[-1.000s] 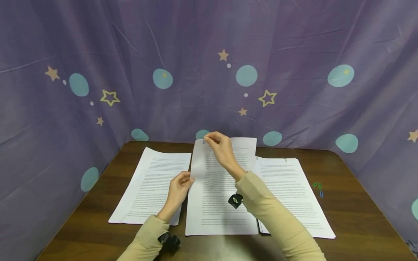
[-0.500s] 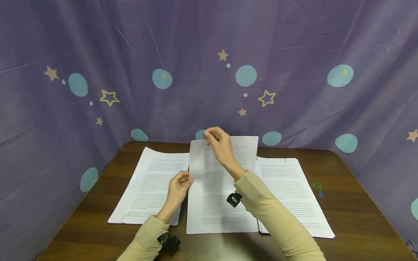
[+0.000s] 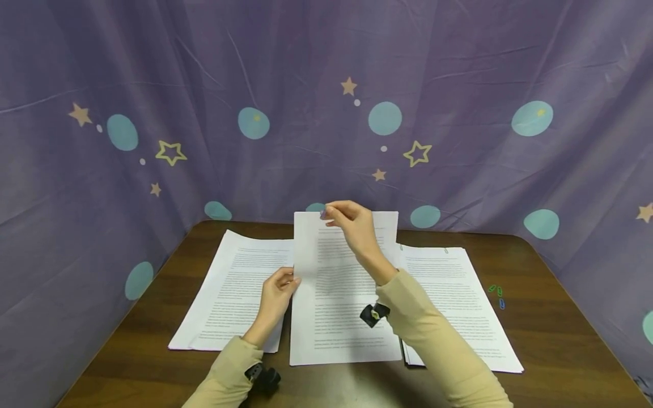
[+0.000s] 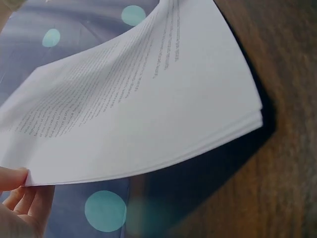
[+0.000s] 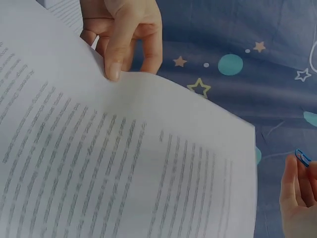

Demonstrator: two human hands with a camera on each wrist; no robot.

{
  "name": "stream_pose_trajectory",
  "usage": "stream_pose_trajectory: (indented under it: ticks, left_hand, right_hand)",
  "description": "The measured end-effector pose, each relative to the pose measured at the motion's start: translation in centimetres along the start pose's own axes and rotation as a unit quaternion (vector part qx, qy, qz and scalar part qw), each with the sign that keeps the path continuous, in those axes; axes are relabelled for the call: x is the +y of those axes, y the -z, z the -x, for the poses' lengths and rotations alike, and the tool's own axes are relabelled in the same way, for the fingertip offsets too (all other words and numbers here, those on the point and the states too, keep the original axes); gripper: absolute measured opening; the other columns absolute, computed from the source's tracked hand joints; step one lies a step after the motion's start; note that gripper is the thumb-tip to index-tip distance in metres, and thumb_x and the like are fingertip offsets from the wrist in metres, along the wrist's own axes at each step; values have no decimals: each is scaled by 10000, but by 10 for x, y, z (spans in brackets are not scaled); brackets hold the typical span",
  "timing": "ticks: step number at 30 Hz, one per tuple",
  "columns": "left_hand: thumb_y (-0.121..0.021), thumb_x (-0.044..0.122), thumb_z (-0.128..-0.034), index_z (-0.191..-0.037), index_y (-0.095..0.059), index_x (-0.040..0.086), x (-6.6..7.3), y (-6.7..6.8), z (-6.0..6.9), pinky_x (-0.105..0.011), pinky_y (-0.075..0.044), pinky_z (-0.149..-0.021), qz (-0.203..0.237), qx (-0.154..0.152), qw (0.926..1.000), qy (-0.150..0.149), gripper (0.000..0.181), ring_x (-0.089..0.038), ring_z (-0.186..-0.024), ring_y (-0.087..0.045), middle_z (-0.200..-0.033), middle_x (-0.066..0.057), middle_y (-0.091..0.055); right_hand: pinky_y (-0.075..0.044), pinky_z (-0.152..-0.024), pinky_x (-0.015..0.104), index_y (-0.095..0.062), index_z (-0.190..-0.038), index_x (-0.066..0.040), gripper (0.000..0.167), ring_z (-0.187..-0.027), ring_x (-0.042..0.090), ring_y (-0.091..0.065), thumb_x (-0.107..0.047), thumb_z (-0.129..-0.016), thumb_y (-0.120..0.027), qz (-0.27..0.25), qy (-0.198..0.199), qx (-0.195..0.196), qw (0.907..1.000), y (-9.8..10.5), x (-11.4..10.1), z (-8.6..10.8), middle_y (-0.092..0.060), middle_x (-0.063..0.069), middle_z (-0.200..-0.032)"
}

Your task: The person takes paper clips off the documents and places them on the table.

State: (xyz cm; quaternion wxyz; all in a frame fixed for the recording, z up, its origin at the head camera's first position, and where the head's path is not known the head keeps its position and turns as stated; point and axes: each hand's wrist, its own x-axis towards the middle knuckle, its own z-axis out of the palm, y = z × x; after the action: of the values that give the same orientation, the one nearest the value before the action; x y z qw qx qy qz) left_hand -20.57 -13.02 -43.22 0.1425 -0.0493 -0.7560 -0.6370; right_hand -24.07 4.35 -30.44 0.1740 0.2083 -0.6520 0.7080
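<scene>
My left hand (image 3: 275, 292) pinches the left edge of a thin stack of printed sheets (image 3: 352, 317), thumb in front and fingers behind. These sheets stand tilted up from the table at the middle, and the left wrist view shows them bowing, with layered edges at one corner. At their top edge, left of centre, my right hand (image 3: 357, 226) pinches a blue paper clip (image 5: 302, 157). The right wrist view shows that clip apart from the paper, its loop pointing up from the fingertips.
To the left lies another printed stack (image 3: 245, 294). A third stack (image 3: 454, 306) lies at the right, with small clips on its top edge. Beyond it are green paper clips (image 3: 499, 291) and a blue one (image 3: 502, 304) on the wooden table (image 3: 551, 340). A purple curtain (image 3: 306, 68) hangs behind.
My right hand has pulled the blue paper clip off the sheets' top edge and shifted slightly right. The sheets have swayed a little; my left hand keeps its grip.
</scene>
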Motion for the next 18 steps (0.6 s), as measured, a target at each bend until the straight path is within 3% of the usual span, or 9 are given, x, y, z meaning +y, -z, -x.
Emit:
stream_pose_trajectory:
  ticks: [9, 18]
  left_hand:
    - [-576, -68, -796, -1006, -549, -126, 3, 2, -1, -155, -460, -645, 68, -112, 9998, 118, 219, -195, -775, -610, -866, -243, -606]
    - [-578, -93, -783, -973, -556, -134, 0, 3, -2, -156, -459, -623, 86, -97, 9995, 282, 195, -198, -754, -609, -852, -256, -606]
  right_hand:
    - [-521, -664, 338, -628, -942, 83, 193, -689, 152, -630, -73, -831, -603, 109, -367, 61, 9992, 28, 4, 6, -656, 113, -785]
    - [-520, -668, 309, -626, -965, 92, 240, -681, 111, -628, -105, -828, -615, 650, -654, -11, 9957, 56, 9, 15, -661, 118, -805]
